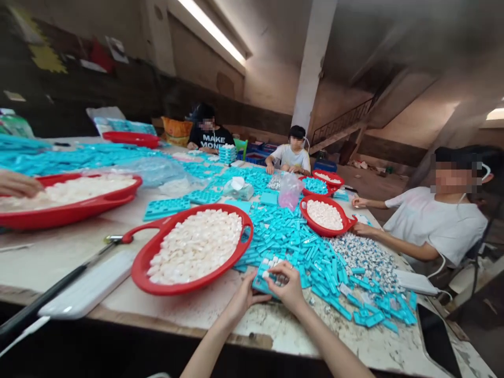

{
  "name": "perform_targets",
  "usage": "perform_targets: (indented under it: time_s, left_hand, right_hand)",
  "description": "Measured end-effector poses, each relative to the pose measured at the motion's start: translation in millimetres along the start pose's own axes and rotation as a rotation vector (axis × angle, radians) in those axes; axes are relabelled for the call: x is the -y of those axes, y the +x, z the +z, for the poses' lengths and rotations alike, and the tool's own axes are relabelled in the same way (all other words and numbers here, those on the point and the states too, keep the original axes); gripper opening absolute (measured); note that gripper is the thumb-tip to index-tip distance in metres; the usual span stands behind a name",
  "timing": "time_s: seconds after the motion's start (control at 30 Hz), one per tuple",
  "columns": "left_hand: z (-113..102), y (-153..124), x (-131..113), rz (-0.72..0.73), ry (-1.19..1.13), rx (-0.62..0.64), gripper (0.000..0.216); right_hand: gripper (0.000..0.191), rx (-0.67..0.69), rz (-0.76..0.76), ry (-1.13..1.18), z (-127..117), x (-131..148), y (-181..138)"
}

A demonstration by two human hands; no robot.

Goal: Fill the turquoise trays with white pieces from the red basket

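Note:
My left hand (246, 296) is closed around the near left side of a small blue plastic panel (259, 282) at the table's front. Several white square pieces (271, 260) sit in rows along the panel's far part. Over the panel, my right hand (290, 287) pinches a small white piece (265, 274) with thumb and fingertips; whether it is seated cannot be seen. To the left stands a red basin (173, 287) filled with loose white pieces (197, 244). Beyond my hands spreads a heap of loose blue plastic pieces (291, 241).
A second red basin (90, 207) at left has another person's hand (18, 185) in it. Another red basin (326, 231) and small white-blue parts (366, 257) lie right, near a seated person (437, 220). A phone (439, 336), a white power bank (86, 286) and a black rod (59, 291) lie along the front.

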State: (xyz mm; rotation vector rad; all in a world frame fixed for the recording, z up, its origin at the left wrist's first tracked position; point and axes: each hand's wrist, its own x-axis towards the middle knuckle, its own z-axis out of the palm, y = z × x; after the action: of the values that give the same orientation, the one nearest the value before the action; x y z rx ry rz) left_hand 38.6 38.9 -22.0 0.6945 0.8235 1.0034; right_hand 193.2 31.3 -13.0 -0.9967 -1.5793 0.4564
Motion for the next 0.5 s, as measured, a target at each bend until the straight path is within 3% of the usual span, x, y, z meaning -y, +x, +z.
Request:
perform_targets:
  time_s: [0.2,0.5]
  left_hand:
    - [1.4,-5.1,4.6,0.059,0.008,-0.052,0.032]
    - [1.4,-5.1,5.1,0.123,0.053,-0.024,0.036]
  right_hand:
    - [0.011,0.009,0.067,0.016,4.6,7.5,-4.2]
    - [0.013,0.046,-0.022,-0.022,5.9,7.4,-11.5]
